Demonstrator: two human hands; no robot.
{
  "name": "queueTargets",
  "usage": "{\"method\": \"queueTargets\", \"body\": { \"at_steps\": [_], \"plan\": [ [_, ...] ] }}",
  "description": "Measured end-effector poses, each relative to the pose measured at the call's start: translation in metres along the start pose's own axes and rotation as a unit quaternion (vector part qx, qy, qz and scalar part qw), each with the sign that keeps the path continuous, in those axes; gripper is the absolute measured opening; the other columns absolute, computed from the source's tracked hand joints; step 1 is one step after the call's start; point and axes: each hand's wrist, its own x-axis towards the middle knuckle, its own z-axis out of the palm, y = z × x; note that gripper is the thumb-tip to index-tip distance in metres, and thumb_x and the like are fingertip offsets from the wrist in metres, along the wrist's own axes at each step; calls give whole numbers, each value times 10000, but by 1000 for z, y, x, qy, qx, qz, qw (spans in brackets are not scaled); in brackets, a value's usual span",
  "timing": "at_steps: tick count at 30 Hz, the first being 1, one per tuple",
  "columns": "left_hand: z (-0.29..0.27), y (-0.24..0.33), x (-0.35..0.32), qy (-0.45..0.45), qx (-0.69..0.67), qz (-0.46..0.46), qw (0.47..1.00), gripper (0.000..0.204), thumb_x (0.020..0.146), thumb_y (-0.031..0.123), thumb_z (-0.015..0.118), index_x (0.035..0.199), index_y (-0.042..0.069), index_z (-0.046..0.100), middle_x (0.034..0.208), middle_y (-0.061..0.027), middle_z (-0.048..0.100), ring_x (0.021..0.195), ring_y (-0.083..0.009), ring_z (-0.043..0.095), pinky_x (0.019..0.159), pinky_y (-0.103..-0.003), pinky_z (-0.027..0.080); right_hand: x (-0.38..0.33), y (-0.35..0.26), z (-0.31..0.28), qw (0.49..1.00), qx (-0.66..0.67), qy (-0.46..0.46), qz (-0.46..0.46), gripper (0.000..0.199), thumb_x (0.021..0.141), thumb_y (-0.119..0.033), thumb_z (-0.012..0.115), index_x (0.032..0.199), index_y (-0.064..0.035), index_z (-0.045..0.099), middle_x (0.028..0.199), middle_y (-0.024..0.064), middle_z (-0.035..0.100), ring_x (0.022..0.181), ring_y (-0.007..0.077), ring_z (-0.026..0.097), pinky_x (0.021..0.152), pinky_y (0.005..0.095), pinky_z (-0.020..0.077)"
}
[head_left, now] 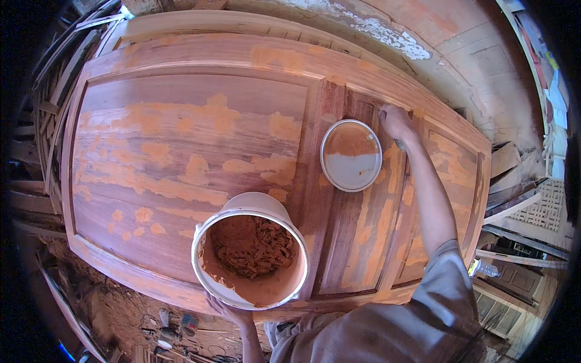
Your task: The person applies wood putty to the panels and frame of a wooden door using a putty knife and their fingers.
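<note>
My right hand (396, 123) is closed, low over the far part of a wooden panel door (200, 72), just past the lid. A small bit of something dark shows under its heel; the thing itself is mostly hidden. Beside that hand lies a round white lid (357, 170), half covered in orange-brown filler. My left hand (230, 311) is at the near side of a white bucket (254, 204), below its rim. Its visible fingers look stretched out, the tips hidden by the bucket. Inside the bucket is crumbly reddish-brown filler (254, 247). Orange filler patches (175, 115) streak the door's panels.
Another wooden board (200, 23) lies beyond the door, next to a worn wall (448, 36). Wood scraps (33, 199) are piled at the left. Tools and shavings litter the floor (121, 296) at lower left. A clear bottle (486, 268) stands at the right.
</note>
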Motion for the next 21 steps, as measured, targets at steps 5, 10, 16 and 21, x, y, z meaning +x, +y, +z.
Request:
{"method": "queueTargets", "body": {
  "at_steps": [5, 10, 16, 21],
  "plan": [
    [5, -8, -10, -9, 13, -15, 1000, 877, 825, 479, 630, 1468, 48, 220, 1401, -262, 412, 1319, -440, 397, 1102, -623, 258, -13, -16, -3, 1000, 20, -1, 9, 218, 929, -130, 514, 1017, 12, 653, 1013, 269, 649, 974, 410, 636, 839, 471, 492],
    [5, -7, -9, -20, 8, -34, 999, 840, 827, 490, 629, 1424, 7, 289, 1380, -256, 438, 1324, -433, 394, 1108, -615, 252, -15, -12, -7, 998, 44, -40, 11, 231, 928, -125, 497, 1029, 21, 645, 1019, 284, 643, 968, 432, 635, 837, 487, 485],
    [6, -6, -6, -9, 8, -45, 999, 753, 826, 469, 654, 1358, -2, 403, 1363, -218, 481, 1330, -407, 400, 1113, -594, 258, -3, -6, -22, 996, -26, -82, 38, 251, 933, -152, 495, 1021, 30, 645, 860, 224, 665, 690, 320, 651, 656, 449, 505],
    [-1, 2, 0, -20, -5, -69, 997, 694, 837, 411, 664, 1339, -5, 428, 1362, -200, 495, 1331, -402, 403, 1117, -586, 260, 0, -14, -83, 960, 29, -274, 57, 265, 903, -123, 483, 1092, 10, 612, 830, 165, 651, 610, 244, 626, 555, 408, 512]
  ]
}}
